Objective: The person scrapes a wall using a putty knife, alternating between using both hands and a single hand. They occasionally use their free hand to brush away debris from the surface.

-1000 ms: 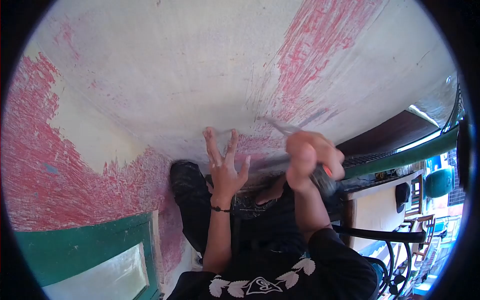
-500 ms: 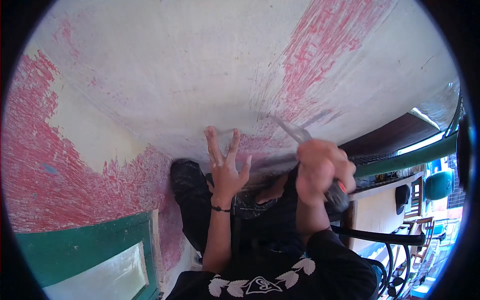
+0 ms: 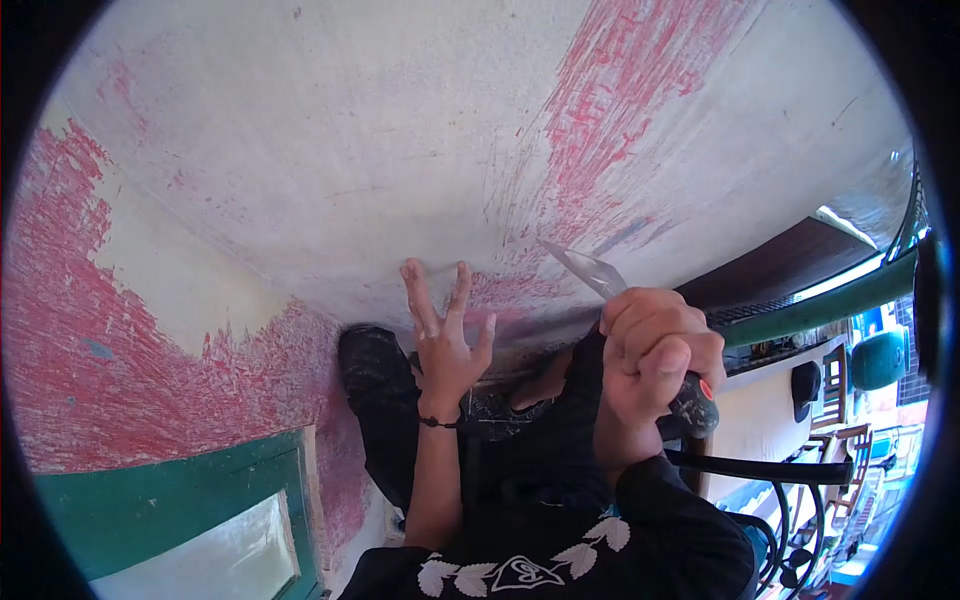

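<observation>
A scraper (image 3: pixel 588 270) with a flat metal blade and a dark handle with a red spot is in my right hand (image 3: pixel 655 350). My fingers are wrapped round the handle, and the blade tip points up and left, close to the wall (image 3: pixel 350 110). That wall is off-white with a broad streak of scratched red paint (image 3: pixel 615 110) beyond the blade. My left hand (image 3: pixel 446 345), a dark band round its wrist, is raised with fingers spread. Its fingertips are right at the wall surface, left of the blade.
Patchy red paint (image 3: pixel 90 340) covers the wall on the left, above a green frame (image 3: pixel 160 505) with a pane. At right stand a green pipe (image 3: pixel 815 303), a dark panel (image 3: pixel 770 268), a black metal armrest (image 3: pixel 760 468) and wooden chairs (image 3: pixel 850 445). My dark-trousered legs fold below.
My right hand has moved a little right and down with the scraper, and its motion blur is gone. The left hand keeps its spread pose against the wall.
</observation>
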`<state>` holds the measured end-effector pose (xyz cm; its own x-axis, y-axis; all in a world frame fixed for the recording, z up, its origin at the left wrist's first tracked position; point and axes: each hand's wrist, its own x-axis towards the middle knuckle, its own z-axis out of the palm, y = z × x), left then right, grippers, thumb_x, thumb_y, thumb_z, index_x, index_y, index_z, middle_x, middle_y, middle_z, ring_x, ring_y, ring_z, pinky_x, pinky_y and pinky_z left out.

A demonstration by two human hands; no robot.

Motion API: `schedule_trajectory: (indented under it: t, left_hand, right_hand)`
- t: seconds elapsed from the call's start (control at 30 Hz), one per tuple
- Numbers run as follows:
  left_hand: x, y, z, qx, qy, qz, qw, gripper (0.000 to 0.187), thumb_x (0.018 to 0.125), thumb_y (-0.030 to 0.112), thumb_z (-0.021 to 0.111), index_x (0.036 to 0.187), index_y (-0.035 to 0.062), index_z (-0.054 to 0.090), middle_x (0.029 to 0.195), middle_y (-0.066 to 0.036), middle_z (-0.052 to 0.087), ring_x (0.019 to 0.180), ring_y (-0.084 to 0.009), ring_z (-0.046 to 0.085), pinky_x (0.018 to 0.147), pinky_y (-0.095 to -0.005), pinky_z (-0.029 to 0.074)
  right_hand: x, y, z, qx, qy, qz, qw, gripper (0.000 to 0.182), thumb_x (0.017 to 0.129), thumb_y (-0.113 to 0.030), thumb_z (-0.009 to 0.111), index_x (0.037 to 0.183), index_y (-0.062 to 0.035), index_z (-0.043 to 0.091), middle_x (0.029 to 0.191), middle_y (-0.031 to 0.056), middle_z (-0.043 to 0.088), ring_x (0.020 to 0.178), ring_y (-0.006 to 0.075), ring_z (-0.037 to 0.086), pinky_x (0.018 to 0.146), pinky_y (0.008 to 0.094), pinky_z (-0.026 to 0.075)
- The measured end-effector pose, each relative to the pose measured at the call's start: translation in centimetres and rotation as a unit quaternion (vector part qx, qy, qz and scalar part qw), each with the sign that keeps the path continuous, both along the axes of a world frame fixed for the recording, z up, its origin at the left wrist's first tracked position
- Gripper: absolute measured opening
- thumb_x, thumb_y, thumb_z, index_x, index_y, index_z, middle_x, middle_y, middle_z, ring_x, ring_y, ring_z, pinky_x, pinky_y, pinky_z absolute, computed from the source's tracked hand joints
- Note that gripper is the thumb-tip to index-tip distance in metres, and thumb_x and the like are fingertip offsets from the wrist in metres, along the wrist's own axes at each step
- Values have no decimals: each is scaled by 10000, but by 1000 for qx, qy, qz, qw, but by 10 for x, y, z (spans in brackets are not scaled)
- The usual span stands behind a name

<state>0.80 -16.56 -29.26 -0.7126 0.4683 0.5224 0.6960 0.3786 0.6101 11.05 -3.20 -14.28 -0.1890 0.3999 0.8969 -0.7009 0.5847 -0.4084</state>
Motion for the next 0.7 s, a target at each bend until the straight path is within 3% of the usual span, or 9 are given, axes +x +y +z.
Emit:
schedule_trajectory:
  t: [0.03,0.13,0.3,0.37,0.4,0.5,0.53,0.63,0.7]
  left_hand:
    - [0,-1,-1,-1,-5,-2,1000,733,881,297,715,1552,189,440,1647,-315,78,1519,-523,97,1190,-595,240]
    - [2,-3,-1,-7,-1,-1,1000,740,874,309,728,1545,172,449,1649,-315,69,1527,-509,88,1197,-584,229]
    - [3,-6,-4,-1,-8,-11,1000,749,868,305,732,1547,173,446,1650,-309,69,1526,-509,89,1200,-584,227]
    - [2,-3,-4,-5,3,-4,1000,754,865,306,734,1548,174,444,1651,-305,67,1526,-509,88,1200,-584,228]
    - [4,-3,-4,-6,-2,-7,1000,754,864,304,734,1548,175,444,1651,-305,66,1526,-509,87,1200,-584,229]
    - [-4,0,-1,-6,-2,-8,1000,751,863,301,734,1546,177,447,1652,-305,63,1527,-508,82,1197,-585,235]
    - [-4,-1,-1,-9,-4,-6,1000,748,864,302,734,1544,177,449,1652,-305,62,1528,-508,80,1196,-585,239]
    - [3,-4,-3,-5,-13,-5,1000,744,865,301,733,1542,177,451,1651,-306,62,1529,-507,76,1192,-585,247]
    - [1,-1,-3,3,-9,-4,1000,745,865,302,732,1544,178,449,1651,-306,63,1529,-506,75,1190,-585,250]
  right_hand:
    - [3,0,1,-9,-2,16,1000,142,842,-49,685,754,-14,579,641,117,657,559,256,661,578,356,558]
    - [-16,5,-21,23,-135,-161,977,126,846,-47,670,768,-5,580,646,136,665,573,272,662,590,377,572]
    - [-6,-7,-11,-36,-3,-27,999,164,873,-106,676,753,-6,629,685,142,692,601,261,680,619,364,564]
    - [-12,0,-11,56,-103,-193,974,277,960,-223,632,765,-29,605,696,140,693,606,250,674,621,369,554]
    - [-17,-1,-15,18,-156,-184,970,270,944,-215,644,752,-28,616,700,139,696,617,256,676,631,371,558]
    - [-12,0,-10,66,-26,-135,988,150,837,-43,677,719,-6,592,649,151,673,549,263,674,559,363,553]
    - [-6,-2,-10,15,-14,-12,1000,150,831,-28,670,722,-6,569,636,140,658,558,257,675,564,354,554]
    - [-21,4,-15,82,19,-92,992,147,843,-23,649,734,-8,551,613,124,633,528,248,654,552,341,554]
    - [-19,7,-11,56,5,-60,997,129,842,-20,647,752,-12,555,616,121,634,516,245,642,545,344,550]
